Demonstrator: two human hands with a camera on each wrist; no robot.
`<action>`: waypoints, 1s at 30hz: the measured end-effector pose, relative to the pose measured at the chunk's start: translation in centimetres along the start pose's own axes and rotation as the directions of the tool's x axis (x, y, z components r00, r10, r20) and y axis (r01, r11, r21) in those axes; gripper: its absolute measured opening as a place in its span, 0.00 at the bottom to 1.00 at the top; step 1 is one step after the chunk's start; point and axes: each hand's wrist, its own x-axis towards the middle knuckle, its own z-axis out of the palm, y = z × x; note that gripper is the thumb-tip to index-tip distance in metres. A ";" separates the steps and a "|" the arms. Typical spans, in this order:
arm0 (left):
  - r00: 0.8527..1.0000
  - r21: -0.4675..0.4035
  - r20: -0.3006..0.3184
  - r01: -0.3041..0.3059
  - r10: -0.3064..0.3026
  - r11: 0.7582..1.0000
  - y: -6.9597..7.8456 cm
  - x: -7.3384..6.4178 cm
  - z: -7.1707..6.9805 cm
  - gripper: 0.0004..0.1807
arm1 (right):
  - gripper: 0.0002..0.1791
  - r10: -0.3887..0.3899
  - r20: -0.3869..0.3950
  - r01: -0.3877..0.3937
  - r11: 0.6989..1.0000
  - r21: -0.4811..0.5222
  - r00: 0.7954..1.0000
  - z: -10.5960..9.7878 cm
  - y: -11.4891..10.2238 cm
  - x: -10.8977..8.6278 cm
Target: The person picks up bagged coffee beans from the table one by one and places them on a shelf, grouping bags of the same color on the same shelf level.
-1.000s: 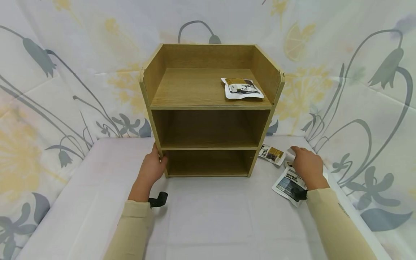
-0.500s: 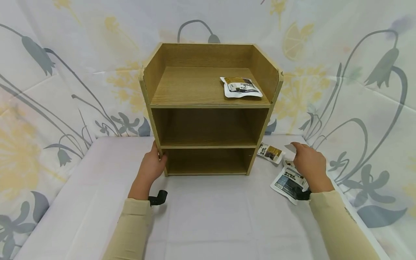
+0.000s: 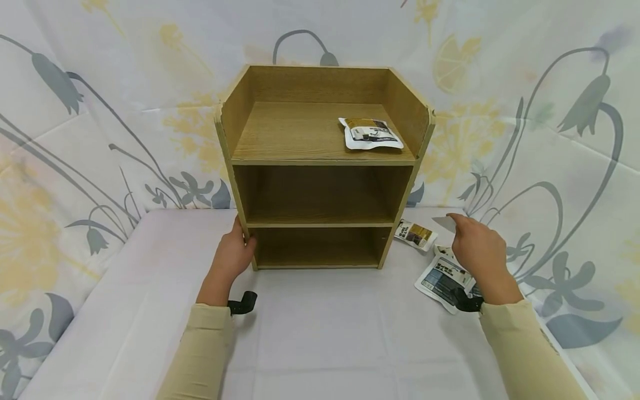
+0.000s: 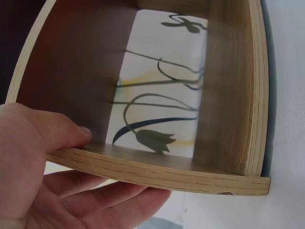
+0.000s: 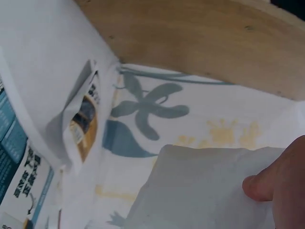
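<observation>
My left hand (image 3: 232,254) grips the lower left side panel of a wooden shelf unit (image 3: 320,164). In the left wrist view the thumb lies inside that panel (image 4: 157,177) and the fingers are outside. To the right of the shelf, my right hand (image 3: 478,244) pinches a packet (image 5: 200,186) by its edge. Its plain whitish side faces the right wrist camera; in the head view only a grey-white corner shows. Beneath the right hand are a white and dark blue pouch (image 3: 440,278) and a partly covered packet (image 3: 444,251).
One white and brown pouch (image 3: 370,134) lies on the top shelf, toward the right. Another brown-labelled pouch (image 3: 415,235) rests on the white cloth (image 3: 320,333) close to the shelf's right side. Behind stands a flower-patterned curtain (image 3: 135,83).
My right hand has lifted slightly from the pouches and shifted a little right with the packet. The left hand keeps its grip on the shelf panel.
</observation>
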 end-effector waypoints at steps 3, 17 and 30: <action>1.000 0.000 -0.009 -0.013 0.013 1.000 0.0 0.2 0.0 0.33 | 0.19 -0.005 -0.010 0.005 1.000 0.013 1.000 -1.0 -0.8 0.1; 0.999 0.005 -0.022 -0.037 0.037 0.999 -0.4 0.0 0.3 0.32 | 0.19 -0.074 -0.125 0.083 0.994 0.069 0.989 -4.3 -3.8 -1.2; 1.000 0.000 -0.008 0.004 -0.004 1.000 -0.1 0.0 0.2 0.33 | 0.19 -0.169 -0.300 0.200 0.977 0.077 0.939 -6.5 -6.0 -1.9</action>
